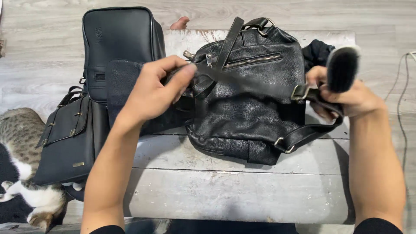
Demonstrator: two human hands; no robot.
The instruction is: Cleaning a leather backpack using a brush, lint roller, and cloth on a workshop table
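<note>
A black pebbled-leather backpack [249, 102] lies flat on a worn white wooden table [234, 190], its zip pocket facing up. My left hand [154, 93] pinches one of its shoulder straps [203, 71] near the top left of the bag. My right hand [346, 97] grips the same strap near a metal buckle [299, 92] and also holds a black-bristled brush [342, 67], bristles up. The strap is pulled taut across the bag between my hands.
A tall black leather bag [117, 39] stands at the table's left end, with a smaller buckled black bag [69, 134] leaning below it. A tabby and white cat [21, 173] lies on the floor at left. A dark cloth [318, 52] sits behind the backpack. A cable [401, 95] runs along the right.
</note>
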